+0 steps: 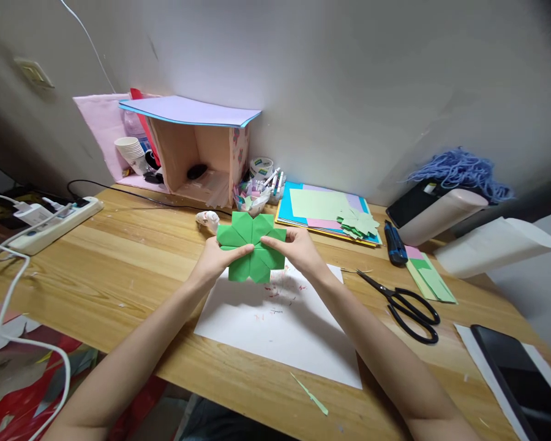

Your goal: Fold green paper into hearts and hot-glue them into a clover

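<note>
A green folded-paper flower (250,266) with pointed, notched petals is held up in front of me, above a white sheet of paper (239,324) with red marks. My left hand (215,256) grips its left side, the thumb pressing near the centre. On the other side my right hand (298,245) pinches the flower, with its thumb also near the middle. The fingers behind the paper are mostly hidden. Just beyond the left hand lies a crumpled white item (207,220), whose kind I cannot make out.
Black scissors (395,300), a blue utility knife (395,244) and a phone (514,367) lie at the right. Coloured paper sheets (319,205) carry pale green folded pieces (358,223). A cardboard box (197,153) stands behind; a power strip (59,226) is at the left.
</note>
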Demonstrator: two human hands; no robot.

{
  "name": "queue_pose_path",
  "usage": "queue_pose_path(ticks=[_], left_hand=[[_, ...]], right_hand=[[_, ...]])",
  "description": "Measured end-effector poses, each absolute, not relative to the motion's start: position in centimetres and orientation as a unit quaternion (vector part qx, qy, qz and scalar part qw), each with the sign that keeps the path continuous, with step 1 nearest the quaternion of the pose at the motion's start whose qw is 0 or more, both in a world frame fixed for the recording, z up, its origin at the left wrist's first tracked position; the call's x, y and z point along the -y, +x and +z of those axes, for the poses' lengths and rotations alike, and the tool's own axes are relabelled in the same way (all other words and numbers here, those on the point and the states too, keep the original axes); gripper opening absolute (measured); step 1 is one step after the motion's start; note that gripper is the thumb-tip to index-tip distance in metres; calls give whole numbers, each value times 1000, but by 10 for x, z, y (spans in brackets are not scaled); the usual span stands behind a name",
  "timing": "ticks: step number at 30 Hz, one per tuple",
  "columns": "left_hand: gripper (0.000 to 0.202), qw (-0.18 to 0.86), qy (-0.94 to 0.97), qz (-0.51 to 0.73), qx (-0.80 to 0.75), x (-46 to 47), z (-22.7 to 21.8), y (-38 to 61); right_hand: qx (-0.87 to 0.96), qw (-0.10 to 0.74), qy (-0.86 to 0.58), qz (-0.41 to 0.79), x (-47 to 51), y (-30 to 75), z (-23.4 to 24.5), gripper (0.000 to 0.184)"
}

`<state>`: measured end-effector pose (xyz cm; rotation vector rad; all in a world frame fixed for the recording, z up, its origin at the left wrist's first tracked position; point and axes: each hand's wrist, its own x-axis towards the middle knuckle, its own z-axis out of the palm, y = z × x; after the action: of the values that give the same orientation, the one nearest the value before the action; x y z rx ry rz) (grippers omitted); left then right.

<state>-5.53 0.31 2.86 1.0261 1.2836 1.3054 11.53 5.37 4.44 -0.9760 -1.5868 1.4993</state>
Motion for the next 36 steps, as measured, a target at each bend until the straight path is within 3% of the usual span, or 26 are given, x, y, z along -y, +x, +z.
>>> queue_pose_path(ticks=[3,5,9,11,14,16,21,28,31,36], left_hand=[[48,488,422,539,-541,8,36,-59],[43,424,426,557,-572,24,39,-70],[25,126,464,592,-646,63,33,-122],[19,-7,573,496,-653,79,25,-152],[21,-77,667,313,-672,89,12,-182],[25,-80,701,214,-675,87,4,-186],[25,-50,733,83,-673,86,-6,-167],[62,120,742,89,-654,118,12,-168],[48,144,706,134,-680,114,10,-171],[28,48,636,201,-744,88,-6,-162]], right_hand=[[640,344,-343,595,-49,114,47,37],[672,329,-318,582,-46,113,50,37],[735,317,-321,505,-41,112,54,34],[772,303,-346,438,-41,109,50,31],[813,315,-374,316,-45,92,33,29],[819,329,-379,278,-51,74,17,36],[817,253,-408,321,-67,23,-15,64],[857,257,-374,247,-82,-11,-29,29],[829,265,-365,330,-86,-16,-32,27],[730,296,-369,493,-80,-4,-30,40]])
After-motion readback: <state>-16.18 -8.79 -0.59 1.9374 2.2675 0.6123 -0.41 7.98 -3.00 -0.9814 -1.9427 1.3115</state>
